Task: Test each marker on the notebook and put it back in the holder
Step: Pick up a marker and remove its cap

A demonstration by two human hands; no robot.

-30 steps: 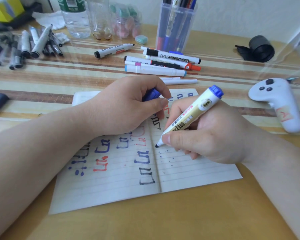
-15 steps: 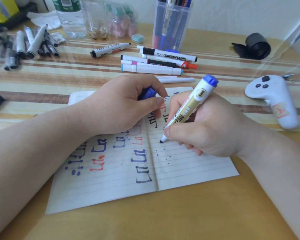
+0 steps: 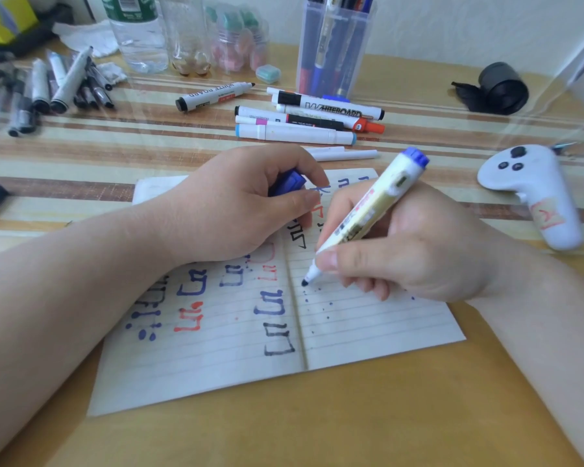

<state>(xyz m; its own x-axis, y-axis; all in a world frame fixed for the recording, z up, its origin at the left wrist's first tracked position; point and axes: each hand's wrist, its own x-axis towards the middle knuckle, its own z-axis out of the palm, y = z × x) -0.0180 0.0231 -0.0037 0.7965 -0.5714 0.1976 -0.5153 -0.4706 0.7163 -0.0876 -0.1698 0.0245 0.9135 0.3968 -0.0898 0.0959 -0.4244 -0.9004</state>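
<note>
At the centre of the frame an open lined notebook (image 3: 216, 365) lies on the tabletop (image 3: 317, 433), its pages marked with blue, red and black test strokes. Right of the fold, the right hand (image 3: 415, 251) grips a cream-barrelled marker (image 3: 368, 214) with a blue end, fingers curled round the barrel near the tip. The dark tip seems to touch the right page among small blue dots, though contact is hard to judge. The left hand (image 3: 230, 210) rests on the upper left page, fingers pinching a blue cap (image 3: 289, 183). Toward the top, right of centre, the clear holder (image 3: 334, 52) stands upright with several markers inside, and loose markers (image 3: 300, 129) lie just in front of it.
</note>
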